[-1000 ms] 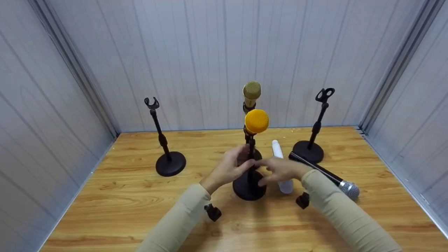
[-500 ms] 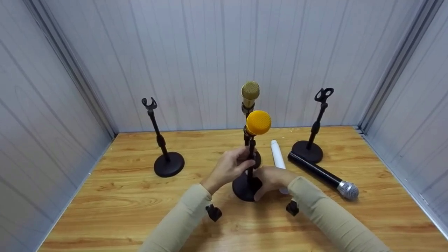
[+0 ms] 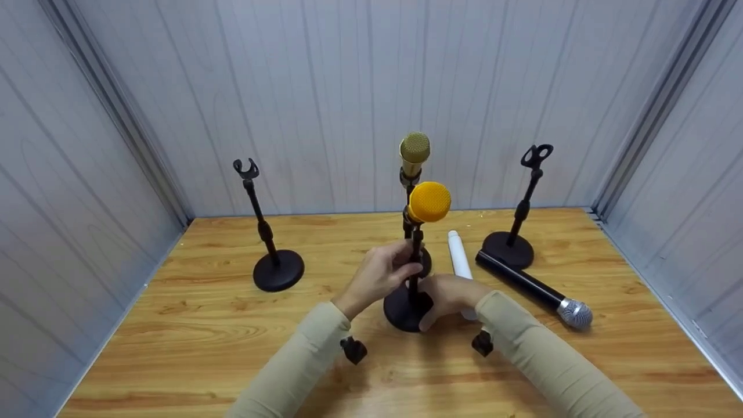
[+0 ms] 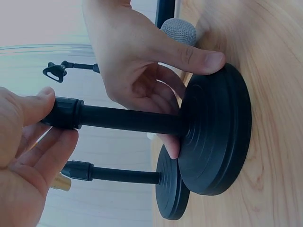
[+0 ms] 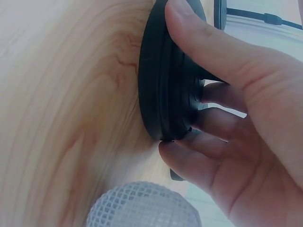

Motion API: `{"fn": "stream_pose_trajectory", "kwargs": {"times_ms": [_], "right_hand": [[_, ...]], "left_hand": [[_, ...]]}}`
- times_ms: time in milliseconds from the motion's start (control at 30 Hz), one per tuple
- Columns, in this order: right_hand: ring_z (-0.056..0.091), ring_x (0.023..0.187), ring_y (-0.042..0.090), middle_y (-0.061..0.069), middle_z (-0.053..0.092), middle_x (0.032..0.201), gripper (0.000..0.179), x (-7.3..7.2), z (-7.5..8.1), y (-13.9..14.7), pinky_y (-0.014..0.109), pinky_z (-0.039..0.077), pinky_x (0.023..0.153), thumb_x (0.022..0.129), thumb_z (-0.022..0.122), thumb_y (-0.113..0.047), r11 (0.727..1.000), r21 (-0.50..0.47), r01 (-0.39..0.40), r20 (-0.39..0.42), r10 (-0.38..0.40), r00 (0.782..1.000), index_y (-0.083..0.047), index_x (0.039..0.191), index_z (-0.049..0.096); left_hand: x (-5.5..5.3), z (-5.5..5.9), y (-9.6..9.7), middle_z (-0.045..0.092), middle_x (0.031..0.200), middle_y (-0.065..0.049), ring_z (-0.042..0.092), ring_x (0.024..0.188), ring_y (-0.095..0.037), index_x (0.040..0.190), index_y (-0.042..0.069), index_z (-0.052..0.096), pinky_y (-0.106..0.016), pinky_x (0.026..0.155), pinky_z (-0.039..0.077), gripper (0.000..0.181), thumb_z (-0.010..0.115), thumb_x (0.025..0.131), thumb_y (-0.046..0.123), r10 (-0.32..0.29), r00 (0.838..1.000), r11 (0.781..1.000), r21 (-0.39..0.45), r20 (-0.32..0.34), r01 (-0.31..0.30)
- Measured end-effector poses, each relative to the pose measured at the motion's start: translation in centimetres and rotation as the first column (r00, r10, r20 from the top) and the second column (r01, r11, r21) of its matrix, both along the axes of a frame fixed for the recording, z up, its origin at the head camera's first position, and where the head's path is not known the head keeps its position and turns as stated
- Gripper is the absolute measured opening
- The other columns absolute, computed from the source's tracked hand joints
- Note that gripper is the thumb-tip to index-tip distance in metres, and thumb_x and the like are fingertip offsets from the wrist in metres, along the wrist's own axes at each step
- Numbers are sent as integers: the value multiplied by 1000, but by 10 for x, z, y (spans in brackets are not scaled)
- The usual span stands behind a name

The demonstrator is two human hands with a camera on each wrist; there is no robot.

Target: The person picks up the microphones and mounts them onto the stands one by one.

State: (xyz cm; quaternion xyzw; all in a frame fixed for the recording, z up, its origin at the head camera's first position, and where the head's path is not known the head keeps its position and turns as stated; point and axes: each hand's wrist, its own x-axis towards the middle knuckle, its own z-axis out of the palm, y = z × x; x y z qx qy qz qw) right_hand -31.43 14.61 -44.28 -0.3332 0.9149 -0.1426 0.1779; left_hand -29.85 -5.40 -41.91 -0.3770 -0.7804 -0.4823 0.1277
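A yellow-headed microphone sits in the clip of the nearer black microphone stand. My left hand pinches the collar on that stand's pole between thumb and fingers. Lower down, my right hand grips the round base, its thumb over the rim and its fingers curled about the far side. Directly behind is a second stand bearing a gold microphone. The yellow microphone's handle is largely hidden in the head view.
To the left stands a microphone stand with a bare clip, and another is at the back right. A white microphone-like tube and a black microphone with a silver head lie on the wooden table. Panel walls enclose it.
My right hand has moved down from near the pole and taken hold of the stand's base. The left hand stays at the collar. The yellow microphone has shifted slightly right.
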Motion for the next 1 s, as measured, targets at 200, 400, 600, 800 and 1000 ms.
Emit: {"fn": "stream_pose_trajectory", "kwargs": {"times_ms": [200,400,600,800,1000], "right_hand": [[64,112,26,10,70,121,65,-1,0,-2,43,48,100,73,92,-39,1000,12,10,13,-10,1000,-6,124,70],[64,112,27,11,69,121,65,1,0,-3,43,48,100,73,92,-39,1000,18,18,19,-18,1000,-5,123,70],[65,107,24,7,71,114,62,2,3,-2,42,49,97,72,93,-39,1000,12,28,15,-28,999,-5,119,71],[65,106,25,8,71,114,62,1,1,-2,42,49,97,71,93,-38,1000,-9,20,0,-20,1000,-4,117,72],[65,100,23,7,71,108,56,-1,0,-3,40,51,93,71,93,-39,1000,6,-15,-32,15,999,-4,111,73]], "left_hand": [[-1,2,-1,74,93,-1,70,86,-9,110,5,69,-25,75,57,19,76,93,8,27,1000,999,-17,-10,-28],[0,3,-1,75,94,1,70,86,-8,112,7,72,-25,76,57,22,78,91,9,43,999,999,-17,-11,-43],[1,3,4,76,92,-1,71,83,-8,108,9,74,-24,72,57,20,80,90,11,93,992,996,-10,-83,-94],[1,1,4,76,94,-1,71,84,-8,108,9,74,-27,73,58,18,78,91,15,78,992,997,11,-100,-77],[2,-2,0,73,106,-7,70,96,-18,127,5,66,-34,83,58,32,71,96,7,-4,1000,1000,10,-9,4]]}}
